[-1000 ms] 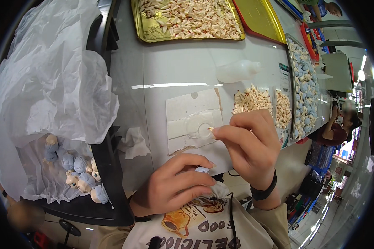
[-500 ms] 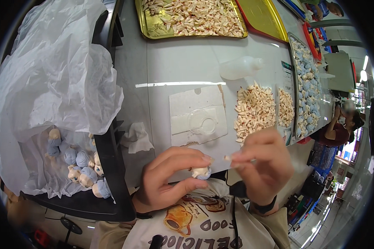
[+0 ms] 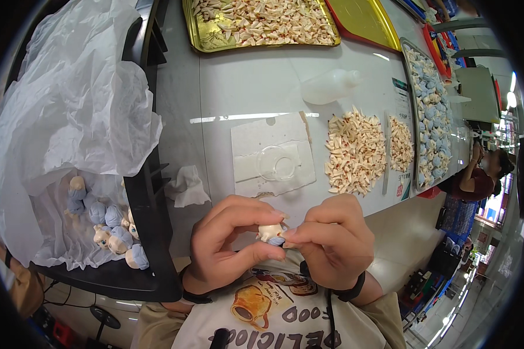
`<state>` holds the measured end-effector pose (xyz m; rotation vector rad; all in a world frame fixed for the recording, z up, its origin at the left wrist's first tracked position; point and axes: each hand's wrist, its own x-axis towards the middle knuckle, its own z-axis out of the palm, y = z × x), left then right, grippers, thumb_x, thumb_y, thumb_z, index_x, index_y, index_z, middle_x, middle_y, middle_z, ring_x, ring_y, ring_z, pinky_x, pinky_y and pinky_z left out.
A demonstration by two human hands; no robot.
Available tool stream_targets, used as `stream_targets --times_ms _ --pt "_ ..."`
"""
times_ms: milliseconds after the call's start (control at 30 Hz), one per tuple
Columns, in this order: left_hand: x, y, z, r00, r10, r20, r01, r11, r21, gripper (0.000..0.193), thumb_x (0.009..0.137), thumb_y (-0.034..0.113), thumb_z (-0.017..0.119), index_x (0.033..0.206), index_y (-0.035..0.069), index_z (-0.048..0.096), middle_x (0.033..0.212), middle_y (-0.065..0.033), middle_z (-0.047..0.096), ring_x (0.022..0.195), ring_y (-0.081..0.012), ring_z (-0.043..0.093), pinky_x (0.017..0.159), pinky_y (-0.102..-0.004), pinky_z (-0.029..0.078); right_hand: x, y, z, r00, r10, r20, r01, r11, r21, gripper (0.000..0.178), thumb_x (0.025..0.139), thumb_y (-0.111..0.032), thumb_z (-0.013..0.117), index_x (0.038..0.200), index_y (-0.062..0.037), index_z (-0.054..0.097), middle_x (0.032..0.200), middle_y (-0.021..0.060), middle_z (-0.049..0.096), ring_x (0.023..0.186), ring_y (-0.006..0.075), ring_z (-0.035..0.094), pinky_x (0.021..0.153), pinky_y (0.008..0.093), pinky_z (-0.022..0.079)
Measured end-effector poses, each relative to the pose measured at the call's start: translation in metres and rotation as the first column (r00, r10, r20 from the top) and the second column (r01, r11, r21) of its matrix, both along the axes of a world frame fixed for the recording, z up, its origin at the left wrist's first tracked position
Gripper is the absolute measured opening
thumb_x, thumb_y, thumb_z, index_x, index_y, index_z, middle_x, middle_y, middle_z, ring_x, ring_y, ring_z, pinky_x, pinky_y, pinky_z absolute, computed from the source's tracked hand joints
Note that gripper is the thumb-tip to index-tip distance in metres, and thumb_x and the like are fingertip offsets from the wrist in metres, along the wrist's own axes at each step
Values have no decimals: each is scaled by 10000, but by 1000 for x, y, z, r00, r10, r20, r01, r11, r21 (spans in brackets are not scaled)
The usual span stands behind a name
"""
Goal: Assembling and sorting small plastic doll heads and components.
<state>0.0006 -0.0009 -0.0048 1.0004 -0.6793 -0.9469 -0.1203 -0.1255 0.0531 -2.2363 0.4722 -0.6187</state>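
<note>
My left hand [image 3: 221, 244] is closed round a small cream doll head [image 3: 269, 231] with pale blue hair, gripped between thumb and fingers in front of my shirt. Against the right side of this head press the pinched fingertips of my right hand [image 3: 336, 243]. The tiny cream piece in that pinch is mostly hidden by the fingers. Beyond the hands, a pile of small pointed cream pieces [image 3: 355, 154] lies on the table, with a smaller pile [image 3: 400, 144] just right of it.
A torn cardboard piece [image 3: 247, 148] bears a clear round dish [image 3: 275, 164]. Behind are a white bottle [image 3: 330, 87] and a gold tray [image 3: 204, 43] of pieces. At left, a black bin [image 3: 151, 232] lined with white plastic holds several doll heads [image 3: 120, 239]; at right stands a tray of heads [image 3: 432, 116].
My right hand has moved left, bringing the small cream piece from apart up against the doll head. My left hand, still holding the head, has shifted slightly left and turned it a little.
</note>
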Motion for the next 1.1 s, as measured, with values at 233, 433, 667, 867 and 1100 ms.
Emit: stream_targets --times_ms 233,433,667,867,1100 --pt "-1 0 2 999 31 11 -31 999 24 389 705 11 775 1060 -18 617 1057 -119 576 958 -163 591 785 -260 487 4 -2 -4 999 -8 49 11 999 -51 247 578 29 726 792 -91 691 747 12 592 665 184 528 590 282 394" --pt "-4 -1 2 997 56 57 -56 998 -4 401 726 -20 749 1093 -24 587 1062 -129 579 993 -194 593 860 -291 489 -1 -11 0 996 84 28 -83 995 -47 239 625 -29 727 855 -82 688 859 40 599 724 203 537 620 298 409" --pt "-14 3 3 988 115 -106 -111 993 35 591 764 -28 717 1245 -20 374 1091 -163 600 975 -196 606 827 -296 503 -4 -16 4 964 262 48 -263 964 28 436 713 -105 712 1133 -75 600 1061 87 572 922 248 568 776 337 459" --pt "-17 0 4 996 -22 -83 26 999 45 588 826 89 689 1302 -36 366 1020 -166 641 908 -193 628 788 -284 505 -20 -9 1 976 212 57 -208 976 -73 410 746 -132 696 1137 -55 596 1081 81 592 977 259 573 828 361 456" --pt "-19 -5 3 986 -4 169 -12 995 96 382 932 196 557 1208 -56 479 908 -169 658 842 -215 644 744 -302 525 -112 -96 27 974 -207 -92 182 957 -227 303 755 -38 640 1057 -35 609 1054 135 612 952 307 583 842 367 466"
